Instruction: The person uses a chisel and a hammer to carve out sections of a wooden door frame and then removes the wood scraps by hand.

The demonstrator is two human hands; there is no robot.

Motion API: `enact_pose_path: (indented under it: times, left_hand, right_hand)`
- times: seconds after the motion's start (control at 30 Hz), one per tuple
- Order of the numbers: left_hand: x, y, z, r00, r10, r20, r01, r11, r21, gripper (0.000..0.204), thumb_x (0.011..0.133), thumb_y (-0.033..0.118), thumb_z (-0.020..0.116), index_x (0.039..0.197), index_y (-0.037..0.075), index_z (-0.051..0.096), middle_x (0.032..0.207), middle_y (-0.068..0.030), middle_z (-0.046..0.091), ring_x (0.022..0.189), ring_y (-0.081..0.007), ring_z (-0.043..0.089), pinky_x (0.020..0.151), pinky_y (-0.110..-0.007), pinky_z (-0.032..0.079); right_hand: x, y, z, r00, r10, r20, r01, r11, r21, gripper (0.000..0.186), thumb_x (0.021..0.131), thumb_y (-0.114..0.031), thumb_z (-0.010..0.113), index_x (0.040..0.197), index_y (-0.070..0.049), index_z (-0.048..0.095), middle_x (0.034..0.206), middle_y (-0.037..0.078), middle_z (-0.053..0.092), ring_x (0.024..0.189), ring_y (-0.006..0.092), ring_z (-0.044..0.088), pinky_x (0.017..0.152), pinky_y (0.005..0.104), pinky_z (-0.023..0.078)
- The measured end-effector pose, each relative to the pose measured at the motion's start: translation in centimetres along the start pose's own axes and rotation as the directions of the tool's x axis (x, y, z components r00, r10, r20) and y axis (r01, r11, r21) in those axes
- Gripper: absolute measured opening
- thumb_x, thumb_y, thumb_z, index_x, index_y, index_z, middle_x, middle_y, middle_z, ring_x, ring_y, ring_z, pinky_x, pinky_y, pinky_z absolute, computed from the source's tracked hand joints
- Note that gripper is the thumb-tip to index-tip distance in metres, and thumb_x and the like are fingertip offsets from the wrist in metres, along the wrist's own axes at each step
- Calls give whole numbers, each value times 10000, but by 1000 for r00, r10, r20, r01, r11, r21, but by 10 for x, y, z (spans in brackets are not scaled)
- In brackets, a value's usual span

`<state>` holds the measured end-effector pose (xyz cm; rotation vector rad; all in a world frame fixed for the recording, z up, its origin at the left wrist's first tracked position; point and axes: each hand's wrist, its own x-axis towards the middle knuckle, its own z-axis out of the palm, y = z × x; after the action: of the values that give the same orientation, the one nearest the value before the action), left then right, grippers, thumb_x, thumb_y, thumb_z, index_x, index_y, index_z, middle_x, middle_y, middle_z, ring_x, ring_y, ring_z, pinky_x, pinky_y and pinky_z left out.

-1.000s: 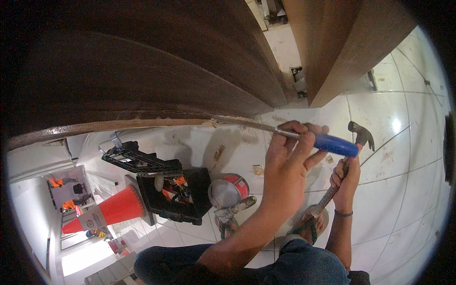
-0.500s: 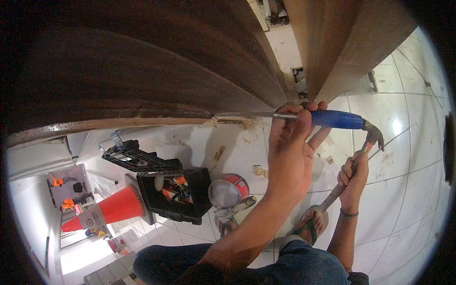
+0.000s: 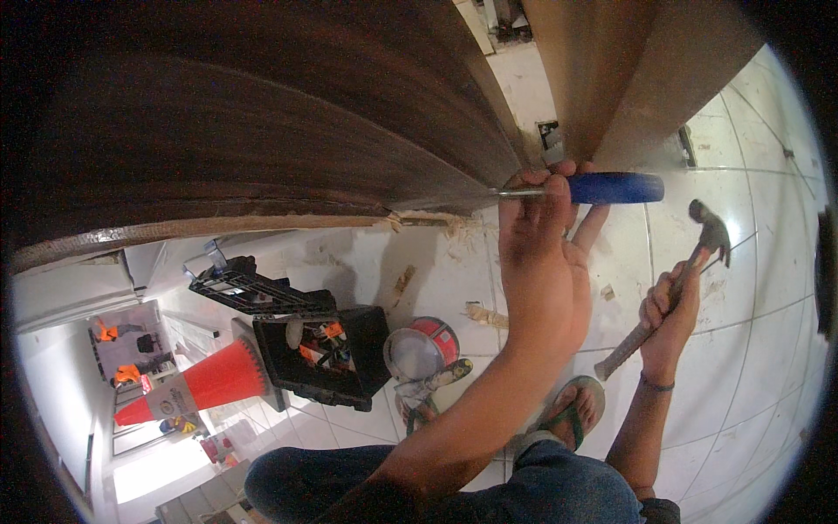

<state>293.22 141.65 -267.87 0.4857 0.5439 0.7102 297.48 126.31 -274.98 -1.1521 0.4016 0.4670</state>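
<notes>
My left hand (image 3: 546, 253) is closed on a blue-handled chisel (image 3: 615, 188), pinching it where the handle meets the metal shaft. The shaft points left toward the edge of a dark brown wooden door (image 3: 288, 113), and its tip is hard to make out there. My right hand (image 3: 670, 310) grips a claw hammer (image 3: 714, 231) by its handle. The hammer's head stands right of the chisel's butt end, apart from it. Raw, splintered wood (image 3: 428, 218) shows along the door's edge left of my left hand.
A black toolbox (image 3: 371, 349) stands open with several tools inside. Beside it are a round tub (image 3: 419, 349), a glove (image 3: 441, 377) and an orange traffic cone (image 3: 214, 382). Wood chips (image 3: 484, 314) lie on the white tile floor. A lighter wooden panel (image 3: 628, 70) rises at the upper right.
The hammer head has come off the chisel's butt and swung right and slightly down with my right hand. The chisel and my left hand have shifted slightly upward.
</notes>
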Motion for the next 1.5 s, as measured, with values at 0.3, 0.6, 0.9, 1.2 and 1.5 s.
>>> enact_pose_path:
  times: [0.3, 0.6, 0.9, 1.2, 1.5]
  left_hand:
    - [-5, 0, 3, 1000, 8, 2, -8, 997, -73, 163, 913, 144, 653, 1060, 143, 585, 1149, -42, 626, 1127, -211, 577, 991, -458, 487]
    - [-2, 2, 2, 1000, 8, -23, -11, 993, -114, 173, 906, 128, 658, 1062, 139, 582, 1148, -48, 624, 1111, -196, 571, 1009, -479, 484]
    - [-4, 1, 4, 999, 4, -35, -7, 994, -106, 173, 900, 115, 663, 1047, 129, 573, 1142, -63, 624, 1103, -207, 580, 993, -464, 500]
    - [2, -10, 10, 999, -11, -47, 6, 995, -95, 175, 897, 116, 670, 1047, 136, 582, 1151, -42, 623, 1104, -197, 580, 988, -454, 503]
    - [2, 8, 1, 996, 31, -87, -39, 995, -87, 183, 893, 125, 677, 1053, 121, 588, 1102, -36, 637, 1064, -179, 591, 968, -450, 522]
  right_hand:
    - [-7, -32, 22, 986, -56, 160, 55, 998, 12, 362, 1005, -496, 429, 905, -150, 465, 559, -69, 320, 406, 23, 253, 358, 198, 187]
    - [1, -33, 17, 983, -166, 75, 142, 955, 260, 320, 1018, -461, 429, 932, -158, 485, 572, -78, 338, 401, 15, 232, 344, 191, 188]
    - [-2, -37, 9, 993, -4, 116, 11, 998, -60, 339, 993, -490, 448, 891, -168, 474, 552, -87, 347, 391, 17, 259, 338, 199, 202]
    - [22, -57, 3, 949, -296, 106, 253, 919, 303, 239, 1038, -361, 415, 954, -148, 485, 628, -62, 355, 448, 11, 276, 378, 168, 247]
    - [-3, -28, 14, 987, 17, 158, 0, 994, -107, 339, 988, -500, 458, 892, -174, 461, 555, -89, 304, 411, 10, 242, 357, 189, 193]
